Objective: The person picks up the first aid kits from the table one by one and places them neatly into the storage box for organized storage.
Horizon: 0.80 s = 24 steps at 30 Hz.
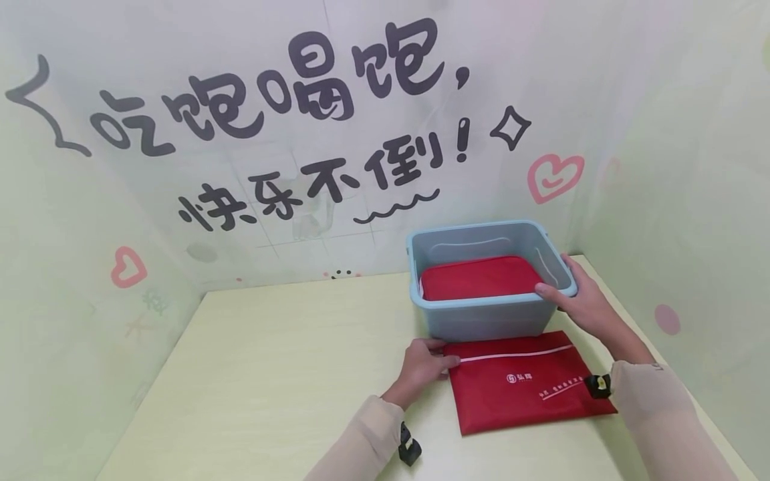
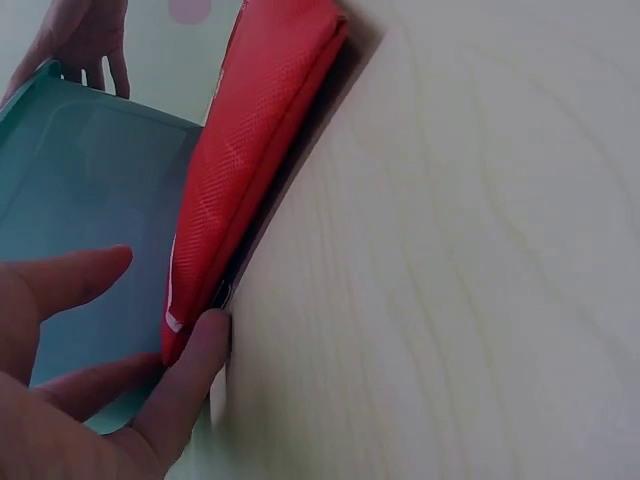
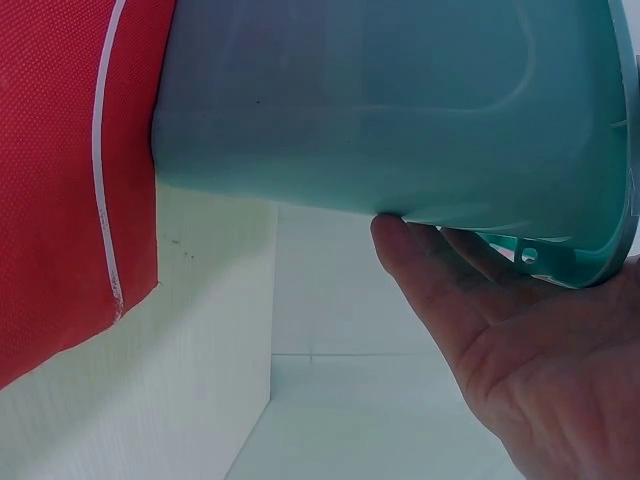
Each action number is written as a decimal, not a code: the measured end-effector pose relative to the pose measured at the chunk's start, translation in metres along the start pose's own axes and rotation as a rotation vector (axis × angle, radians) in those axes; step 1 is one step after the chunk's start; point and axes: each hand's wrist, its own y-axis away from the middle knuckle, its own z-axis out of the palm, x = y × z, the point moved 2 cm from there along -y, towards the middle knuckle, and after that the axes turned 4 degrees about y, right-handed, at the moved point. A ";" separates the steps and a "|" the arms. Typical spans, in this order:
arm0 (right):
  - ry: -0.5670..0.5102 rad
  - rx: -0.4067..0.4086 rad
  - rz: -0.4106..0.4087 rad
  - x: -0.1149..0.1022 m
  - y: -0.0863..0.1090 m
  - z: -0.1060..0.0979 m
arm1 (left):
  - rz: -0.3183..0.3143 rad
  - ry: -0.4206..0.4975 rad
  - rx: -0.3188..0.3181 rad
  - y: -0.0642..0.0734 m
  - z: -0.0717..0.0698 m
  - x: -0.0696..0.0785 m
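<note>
A flat red zip pouch [image 1: 505, 394] with a white zip line and white print lies on the table in front of a light-blue plastic bin [image 1: 481, 317]. My left hand [image 1: 423, 364] pinches the pouch's far left corner; the left wrist view shows its fingertips [image 2: 208, 335] at the edge while another finger stands apart. At the bin's right end, my right hand [image 1: 580, 300] grips the rim, thumb at the front corner. From the right wrist view, the fingers [image 3: 425, 255] lie along the bin's outer side. Inside the bin sits a second red pouch [image 1: 481, 277], its lower part hidden by the front wall.
The pale wood-grain table [image 1: 259, 374] extends to the left of the bin. A printed wall [image 1: 289, 254] stands close behind the bin, and a side wall [image 1: 680, 267] rises along the table's right edge. Black wrist bands [image 1: 410, 449] sit on both sleeves.
</note>
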 end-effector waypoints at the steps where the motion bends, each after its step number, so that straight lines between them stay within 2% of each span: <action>1: -0.001 0.001 -0.001 0.000 0.000 0.000 | -0.002 -0.010 0.004 0.000 0.001 0.000; 5: -0.004 0.001 -0.006 -0.001 0.000 0.000 | 0.003 -0.033 0.017 0.000 0.004 0.001; 9: -0.001 -0.001 -0.003 -0.001 0.000 0.000 | 0.048 -0.077 0.017 0.001 0.007 0.000; 12: 0.002 0.000 0.001 0.000 0.000 0.000 | 0.072 -0.089 -0.007 0.002 0.008 -0.002; 19: -0.001 -0.011 0.001 0.001 -0.001 0.000 | 0.093 -0.058 -0.115 0.003 0.015 -0.003; 24: -0.001 -0.018 0.006 0.002 -0.001 -0.001 | 0.075 -0.028 -0.127 0.004 0.020 -0.002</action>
